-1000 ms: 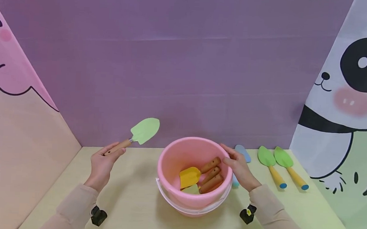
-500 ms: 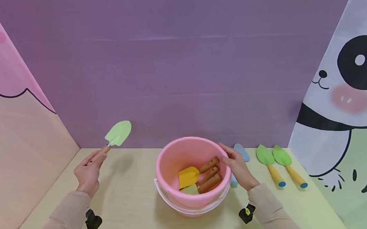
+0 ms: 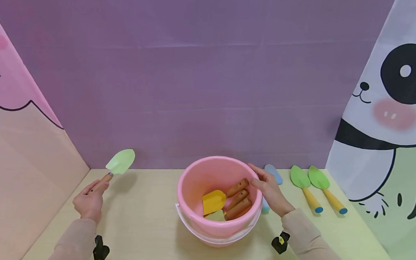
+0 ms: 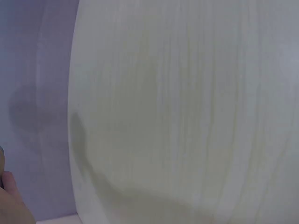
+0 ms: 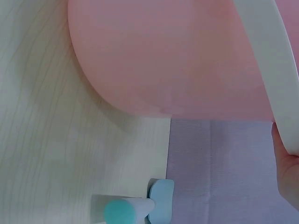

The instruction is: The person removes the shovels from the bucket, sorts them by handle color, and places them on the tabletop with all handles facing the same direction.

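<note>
A hand trowel with a pale green blade (image 3: 121, 161) and wooden handle is held by its handle in my left hand (image 3: 89, 203), above the left side of the table. In the left wrist view only a bit of that hand (image 4: 13, 205) shows at the lower left edge. My right hand (image 3: 270, 190) grips the right rim of a pink bucket (image 3: 191, 184), thumb over the edge. Inside lie a yellow shovel (image 3: 213, 202), a pale green blade (image 3: 217, 215) and wooden handles (image 3: 239, 208). In the right wrist view the white bail (image 5: 268, 60) crosses the bucket near my hand (image 5: 287, 172).
Right of the bucket, two green trowels with yellow handles (image 3: 311, 199) lie side by side on the pale table (image 3: 146, 229). A blue tool (image 3: 273, 173) is partly hidden behind my right hand. A purple backdrop (image 3: 210, 87) rises behind, with printed walls at both sides.
My left hand has carried the trowel leftward, away from the bucket, and then lowered it toward the table. The right hand and bucket have stayed put.
</note>
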Motion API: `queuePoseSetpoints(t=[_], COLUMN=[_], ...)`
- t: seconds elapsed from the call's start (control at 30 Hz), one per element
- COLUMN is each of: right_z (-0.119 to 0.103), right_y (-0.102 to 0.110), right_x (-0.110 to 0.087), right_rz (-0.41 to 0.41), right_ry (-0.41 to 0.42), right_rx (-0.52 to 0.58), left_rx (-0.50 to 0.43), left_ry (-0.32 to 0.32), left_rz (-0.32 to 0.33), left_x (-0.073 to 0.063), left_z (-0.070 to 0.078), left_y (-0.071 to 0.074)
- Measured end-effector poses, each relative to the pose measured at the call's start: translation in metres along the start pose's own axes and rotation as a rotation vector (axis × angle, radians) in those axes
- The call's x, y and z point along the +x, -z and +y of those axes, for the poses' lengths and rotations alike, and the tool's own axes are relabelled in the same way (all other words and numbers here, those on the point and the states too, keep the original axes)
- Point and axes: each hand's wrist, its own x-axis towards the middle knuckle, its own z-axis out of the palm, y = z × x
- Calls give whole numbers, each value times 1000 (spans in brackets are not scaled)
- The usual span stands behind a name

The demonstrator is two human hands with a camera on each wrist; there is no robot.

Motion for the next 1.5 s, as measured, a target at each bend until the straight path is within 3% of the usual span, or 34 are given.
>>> queuePoseSetpoints(t=[0.1, 0.43, 0.57, 1.0, 1.27, 1.5], right_z=[0, 1, 2, 3, 1, 1], right_y=[0, 0, 1, 3, 1, 0], right_x=[2, 1, -2, -2, 0, 0], right_rz=[5, 10, 12, -1, -5, -4], right_ry=[-1, 6, 2, 7, 16, 3], right_rx=[5, 10, 19, 6, 17, 3], left_rx=[1, 37, 95, 52, 17, 60], left_ry=[6, 113, 134, 202, 218, 285], left_rz=[27, 129, 159, 120, 146, 141], left_x=[5, 27, 29, 37, 42, 43], left_z=[-3, -16, -20, -30, -36, -35], left_y=[4, 20, 24, 32, 33, 32])
